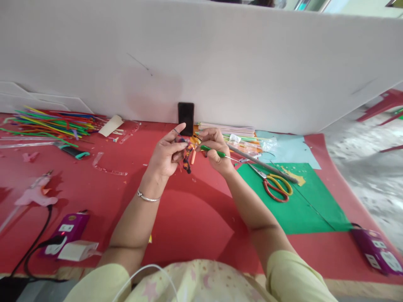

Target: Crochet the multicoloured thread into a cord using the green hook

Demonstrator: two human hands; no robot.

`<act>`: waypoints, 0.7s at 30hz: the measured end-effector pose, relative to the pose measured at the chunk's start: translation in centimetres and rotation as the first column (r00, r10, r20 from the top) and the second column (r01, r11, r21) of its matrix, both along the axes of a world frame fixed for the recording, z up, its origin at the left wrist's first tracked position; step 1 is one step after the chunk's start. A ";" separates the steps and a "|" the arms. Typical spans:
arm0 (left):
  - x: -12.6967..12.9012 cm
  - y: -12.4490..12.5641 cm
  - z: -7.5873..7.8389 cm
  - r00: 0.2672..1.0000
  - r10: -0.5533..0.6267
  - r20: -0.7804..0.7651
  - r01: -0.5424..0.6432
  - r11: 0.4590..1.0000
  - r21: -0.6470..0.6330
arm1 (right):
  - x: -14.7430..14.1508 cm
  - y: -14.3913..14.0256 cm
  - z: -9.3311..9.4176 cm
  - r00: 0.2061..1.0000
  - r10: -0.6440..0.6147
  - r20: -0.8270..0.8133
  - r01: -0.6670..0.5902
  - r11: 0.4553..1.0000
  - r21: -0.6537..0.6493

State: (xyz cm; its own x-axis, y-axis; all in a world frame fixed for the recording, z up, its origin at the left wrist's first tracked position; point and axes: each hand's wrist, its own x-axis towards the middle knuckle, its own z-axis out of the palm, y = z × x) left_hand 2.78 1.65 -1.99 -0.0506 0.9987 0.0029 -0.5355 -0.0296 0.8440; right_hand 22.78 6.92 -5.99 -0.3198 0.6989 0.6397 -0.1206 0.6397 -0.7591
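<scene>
My left hand (166,153) pinches a small craft piece of coloured straw bits (189,156), orange, blue and dark, strung together and hanging between my two hands. My right hand (217,153) grips a thin green-handled tool (214,151) whose metal tip points right, and its fingers also touch the straw piece. Both hands hover above the red table (189,218), just in front of a black phone (185,117) leaning on the white board.
A heap of coloured straws (50,121) lies at the far left. Scissors (275,184) with red and yellow handles rest on green paper (302,205). A glue gun (34,193) and purple power strips (67,230) (378,249) sit near the table's edges.
</scene>
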 end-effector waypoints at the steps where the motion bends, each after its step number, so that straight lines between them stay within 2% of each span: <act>1: 0.0 -0.1 0.1 1.000 0.010 -0.006 -0.010 1.000 0.010 | 0.2 0.1 0.1 1.000 -0.004 0.021 0.004 1.000 0.017; 7: -0.1 -0.6 0.7 0.996 0.065 -0.063 -0.060 0.996 0.073 | 1.2 0.0 1.4 0.996 -0.025 0.086 0.017 0.996 0.092; 12: -0.2 -1.1 1.3 0.989 0.078 -0.124 -0.062 0.990 0.129 | 1.8 -0.2 2.2 0.995 0.032 0.095 -0.044 0.991 0.127; 21: -0.1 -1.2 1.3 0.983 0.097 -0.155 -0.065 0.978 0.197 | 2.2 -0.4 2.7 0.991 0.060 0.120 -0.070 0.994 0.080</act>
State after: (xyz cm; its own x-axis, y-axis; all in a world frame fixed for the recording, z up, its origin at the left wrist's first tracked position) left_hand 2.66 0.43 -0.67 -0.1141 0.9716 0.2074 -0.3801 -0.2356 0.8944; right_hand 24.98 6.49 -3.32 -0.4388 0.6197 0.6507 -0.0773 0.6954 -0.7144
